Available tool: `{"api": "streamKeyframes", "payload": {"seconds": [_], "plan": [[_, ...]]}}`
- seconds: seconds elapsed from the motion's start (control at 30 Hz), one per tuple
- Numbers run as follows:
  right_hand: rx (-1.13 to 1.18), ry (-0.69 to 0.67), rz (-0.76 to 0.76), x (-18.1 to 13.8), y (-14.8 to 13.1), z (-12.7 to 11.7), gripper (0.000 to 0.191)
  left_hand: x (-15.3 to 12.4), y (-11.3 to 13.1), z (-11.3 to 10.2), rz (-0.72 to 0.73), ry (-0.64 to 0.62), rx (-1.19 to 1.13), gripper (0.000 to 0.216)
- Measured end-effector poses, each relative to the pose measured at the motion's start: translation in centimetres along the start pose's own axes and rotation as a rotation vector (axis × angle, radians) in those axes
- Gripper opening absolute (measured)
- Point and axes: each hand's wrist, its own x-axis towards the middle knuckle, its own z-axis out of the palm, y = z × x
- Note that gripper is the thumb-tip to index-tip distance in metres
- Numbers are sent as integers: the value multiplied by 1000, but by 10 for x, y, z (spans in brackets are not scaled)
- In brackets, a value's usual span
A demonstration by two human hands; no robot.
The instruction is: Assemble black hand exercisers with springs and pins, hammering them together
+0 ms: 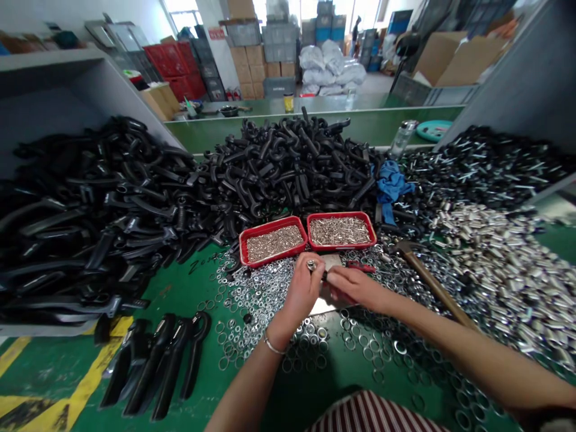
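Observation:
My left hand point(308, 282) is closed round a small part with a shiny metal end and a dark portion; its exact kind is hard to make out. Close beside it, my right hand point(348, 284) has its fingers pressed together at the dark end of that part. Both hands are over a flat metal plate point(320, 305). Loose metal rings point(315, 345) and small nuts point(265, 294) lie around the plate. Just beyond the hands stand two red trays, the left tray point(243, 247) and the right tray point(374, 240), filled with tiny metal pieces. Red-handled pliers point(361, 267) lie right of my hands.
Black curved handles point(288, 162) are heaped at the back and left, with several set apart point(166, 360) at front left. A hammer point(432, 282), metal sleeves point(508, 270) and dark screw-like parts point(490, 162) lie right. A blue cloth point(390, 183) and glass bottle point(402, 138) are behind.

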Motion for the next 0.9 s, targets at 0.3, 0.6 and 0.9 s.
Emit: {"api": "streamKeyframes", "payload": {"seconds": [0.3,0.6,0.9], "plan": [[-32,48,-21,-9,3,5,53,-12,0,8,-65,63,41,26],[-77,101,-97,-21,3,7,39,-21,12,7,-54,88,103,27],[-298,164,-15,-42,38,-5,29,5,-4,18,-13,-421,643,21]]}}
